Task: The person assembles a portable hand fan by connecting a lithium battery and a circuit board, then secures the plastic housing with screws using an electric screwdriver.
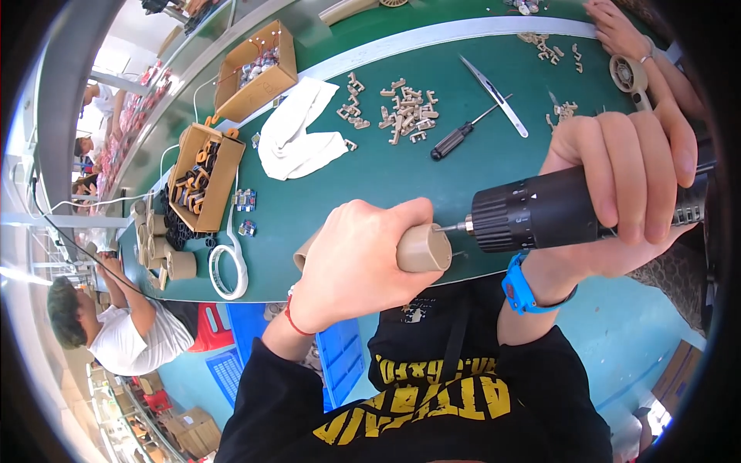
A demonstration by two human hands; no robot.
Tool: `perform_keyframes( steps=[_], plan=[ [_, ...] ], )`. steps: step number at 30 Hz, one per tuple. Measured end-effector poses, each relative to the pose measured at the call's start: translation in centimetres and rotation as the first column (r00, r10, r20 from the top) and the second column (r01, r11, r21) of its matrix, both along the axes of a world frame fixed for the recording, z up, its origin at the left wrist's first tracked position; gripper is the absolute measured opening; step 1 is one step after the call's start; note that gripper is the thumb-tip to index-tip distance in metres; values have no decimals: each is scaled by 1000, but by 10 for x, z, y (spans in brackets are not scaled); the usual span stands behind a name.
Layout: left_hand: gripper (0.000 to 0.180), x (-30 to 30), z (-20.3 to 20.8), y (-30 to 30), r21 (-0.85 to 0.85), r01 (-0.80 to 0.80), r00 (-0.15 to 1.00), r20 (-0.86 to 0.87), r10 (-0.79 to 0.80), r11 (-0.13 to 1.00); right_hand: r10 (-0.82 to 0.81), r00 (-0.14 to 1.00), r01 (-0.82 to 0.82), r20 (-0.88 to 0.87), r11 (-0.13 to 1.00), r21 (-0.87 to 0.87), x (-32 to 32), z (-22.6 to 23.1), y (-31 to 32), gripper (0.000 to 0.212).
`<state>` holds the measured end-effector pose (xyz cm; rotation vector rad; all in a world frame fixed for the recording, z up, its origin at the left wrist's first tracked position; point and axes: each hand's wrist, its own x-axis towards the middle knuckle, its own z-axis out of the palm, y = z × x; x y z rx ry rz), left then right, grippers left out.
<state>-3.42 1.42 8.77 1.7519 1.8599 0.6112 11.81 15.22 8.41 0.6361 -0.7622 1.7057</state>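
My left hand (355, 258) is wrapped round a tan cylindrical plastic part (426, 248), its round end turned to the right. In my right hand (625, 181) is a black electric screwdriver (532, 208) with a ribbed collar, held level. Its metal bit points left and meets, or nearly meets, the upper edge of the part's end. A second thin metal piece, perhaps a screw, sticks out lower on that end. My left fingers hide most of the part. Beyond them on the green table lie a black-handled screwdriver (452, 142) and metal tweezers (494, 96).
Small tan clips (409, 112) lie in piles beside a white cloth (297, 135). At left stand a cardboard box of black parts (202, 177), another box with wired parts (258, 65), a white tape roll (228, 272) and tan cylinders (181, 265). Another person's hand (617, 31) is at upper right.
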Motion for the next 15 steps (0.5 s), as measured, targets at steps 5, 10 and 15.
perform_keyframes(
  steps=[5,10,15],
  plan=[
    [20,-2,-6,4,-53,-9,1000,26,11,999,22,998,-23,-55,999,-23,-3,-9,-1,10],
    [19,0,-1,4,-47,-32,999,41,34,998,24,994,-32,-103,997,-73,-2,-13,-3,16],
    [18,0,1,9,-105,54,999,14,-52,993,-33,985,14,-170,993,-116,1,-19,-3,29]
  ],
)
